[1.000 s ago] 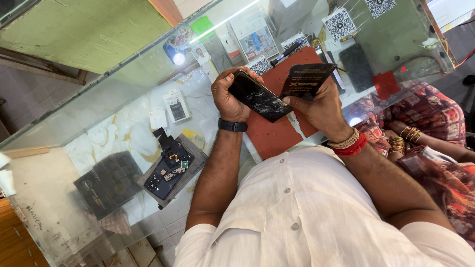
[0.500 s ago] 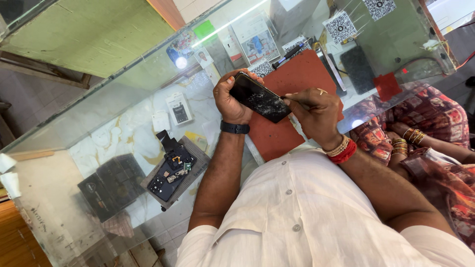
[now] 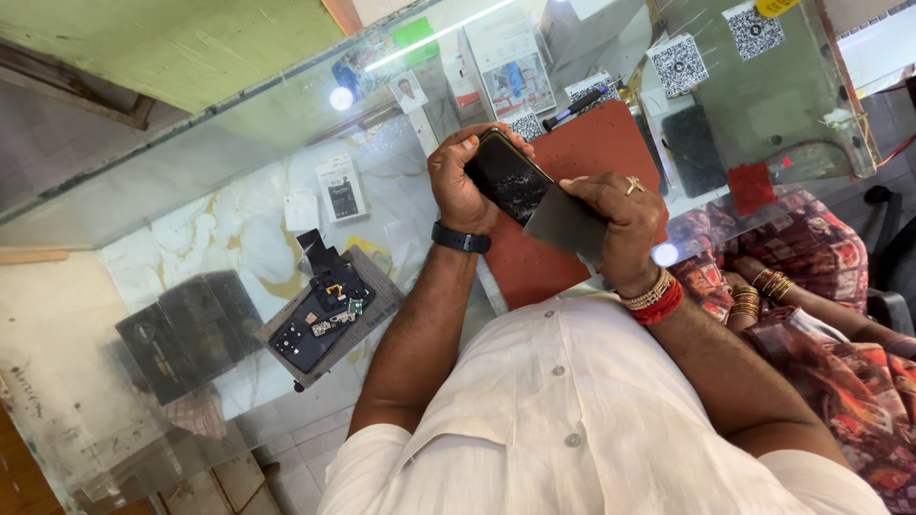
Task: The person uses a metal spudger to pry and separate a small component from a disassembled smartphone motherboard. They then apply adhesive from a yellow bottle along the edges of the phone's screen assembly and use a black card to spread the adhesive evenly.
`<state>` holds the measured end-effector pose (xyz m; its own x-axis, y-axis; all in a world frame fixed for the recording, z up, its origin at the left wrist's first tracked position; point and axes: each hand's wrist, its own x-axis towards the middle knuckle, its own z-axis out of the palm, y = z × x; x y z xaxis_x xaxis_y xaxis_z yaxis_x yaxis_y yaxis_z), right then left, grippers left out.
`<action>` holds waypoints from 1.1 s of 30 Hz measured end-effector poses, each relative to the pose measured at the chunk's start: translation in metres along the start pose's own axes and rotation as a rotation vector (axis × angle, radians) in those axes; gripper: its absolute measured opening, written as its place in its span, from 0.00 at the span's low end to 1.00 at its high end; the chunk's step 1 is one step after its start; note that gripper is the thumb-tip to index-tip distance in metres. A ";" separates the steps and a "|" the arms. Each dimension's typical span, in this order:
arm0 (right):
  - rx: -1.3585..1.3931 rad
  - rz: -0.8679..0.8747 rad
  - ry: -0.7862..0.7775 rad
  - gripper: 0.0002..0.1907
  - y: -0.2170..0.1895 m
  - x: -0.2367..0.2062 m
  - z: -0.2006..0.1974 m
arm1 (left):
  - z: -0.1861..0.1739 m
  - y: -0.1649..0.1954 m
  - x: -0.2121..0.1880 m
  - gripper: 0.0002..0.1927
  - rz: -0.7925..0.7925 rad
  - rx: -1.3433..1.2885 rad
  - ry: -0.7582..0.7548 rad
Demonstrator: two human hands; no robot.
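Black phone (image 3: 510, 178) sits clamped in the left hand (image 3: 460, 178), the right hand (image 3: 615, 217) pinching a grey card (image 3: 565, 222) against it.

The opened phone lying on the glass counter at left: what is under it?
The opened phone lies on a small grey mat on the glass counter. The mat's edges show around it. Whatever lies directly beneath the phone and mat is covered.
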<state>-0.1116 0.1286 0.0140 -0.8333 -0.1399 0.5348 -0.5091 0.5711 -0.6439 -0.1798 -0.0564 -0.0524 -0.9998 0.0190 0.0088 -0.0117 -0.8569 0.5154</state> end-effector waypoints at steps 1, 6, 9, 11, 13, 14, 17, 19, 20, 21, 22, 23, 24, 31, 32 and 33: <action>0.005 -0.006 -0.001 0.16 0.000 0.000 0.000 | 0.000 0.000 0.000 0.17 -0.002 -0.002 -0.005; 0.083 0.079 -0.007 0.13 -0.002 0.004 0.002 | 0.000 0.000 0.000 0.17 0.004 -0.016 -0.014; 0.123 0.226 -0.028 0.08 -0.005 0.007 0.003 | 0.000 0.000 -0.001 0.16 0.015 -0.036 -0.021; 0.237 0.354 -0.023 0.06 -0.006 0.008 0.003 | 0.000 0.001 -0.002 0.17 -0.005 -0.030 -0.030; 0.433 0.426 0.005 0.06 -0.006 0.010 0.004 | -0.001 0.001 -0.001 0.17 -0.010 -0.022 -0.039; 0.403 0.462 -0.019 0.06 -0.005 0.011 0.003 | -0.001 0.001 -0.001 0.17 -0.006 -0.018 -0.040; 0.361 0.518 -0.073 0.06 -0.001 0.013 -0.001 | -0.003 -0.001 0.000 0.17 0.009 -0.034 -0.062; 0.394 0.482 -0.083 0.08 0.002 0.014 -0.002 | -0.004 -0.003 -0.001 0.17 -0.001 -0.051 -0.069; 0.403 0.479 -0.085 0.08 0.003 0.016 -0.002 | -0.005 -0.003 0.000 0.17 -0.012 -0.057 -0.069; 0.413 0.479 -0.089 0.08 0.004 0.017 -0.002 | -0.006 -0.003 -0.001 0.17 -0.025 -0.062 -0.066; 0.424 0.480 -0.093 0.08 0.005 0.017 -0.003 | -0.006 -0.004 -0.001 0.17 -0.023 -0.066 -0.076; 0.438 0.479 -0.090 0.08 0.005 0.017 -0.003 | -0.006 -0.004 -0.001 0.17 -0.020 -0.071 -0.087; 0.451 0.479 -0.088 0.08 0.005 0.018 -0.002 | -0.006 -0.004 -0.001 0.16 -0.018 -0.077 -0.098; 0.413 0.457 -0.054 0.06 -0.002 0.019 0.002 | -0.003 -0.004 -0.002 0.16 -0.025 -0.072 -0.115; 0.364 0.456 -0.056 0.06 -0.003 0.018 0.002 | -0.002 -0.003 -0.002 0.16 -0.029 -0.079 -0.113; 0.315 0.456 -0.059 0.06 -0.004 0.018 0.002 | -0.002 -0.003 -0.003 0.15 -0.034 -0.087 -0.111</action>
<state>-0.1250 0.1227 0.0252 -0.9903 0.0151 0.1380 -0.1262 0.3164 -0.9402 -0.1773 -0.0554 -0.0555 -0.9908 0.1012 0.0900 -0.0514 -0.8960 0.4410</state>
